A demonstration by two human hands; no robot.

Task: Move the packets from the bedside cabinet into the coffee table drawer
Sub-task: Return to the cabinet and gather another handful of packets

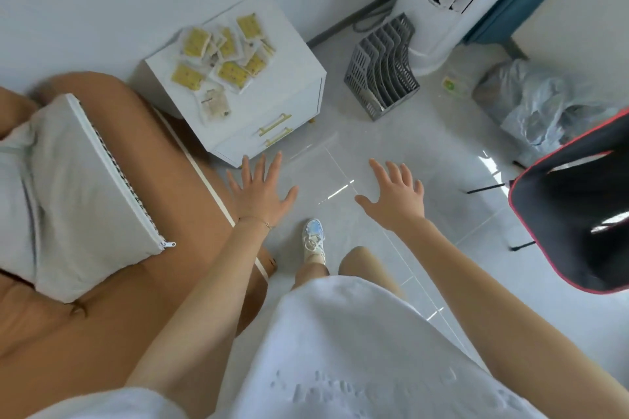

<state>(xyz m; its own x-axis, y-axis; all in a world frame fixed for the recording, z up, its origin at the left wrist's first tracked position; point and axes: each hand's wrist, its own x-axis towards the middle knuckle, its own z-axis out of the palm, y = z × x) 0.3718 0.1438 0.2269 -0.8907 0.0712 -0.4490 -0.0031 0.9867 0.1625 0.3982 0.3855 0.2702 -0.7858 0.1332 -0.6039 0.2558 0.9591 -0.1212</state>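
Packets lie heaped on top of the white bedside cabinet. Beside the cabinet, a grey file rack stands to its right and an orange bed to its left. In front of it, the left hand and right hand hover spread and empty over glossy pale floor tiles.

grey slotted file rack sits on the pale tiled floor, just beside the base of a white tower air conditioner. teal curtain behind that, and a crumpled clear plastic bag nearby. black chair with red trim at the right edge. on the left, a tan couch with a grey zippered cushion lying on it.
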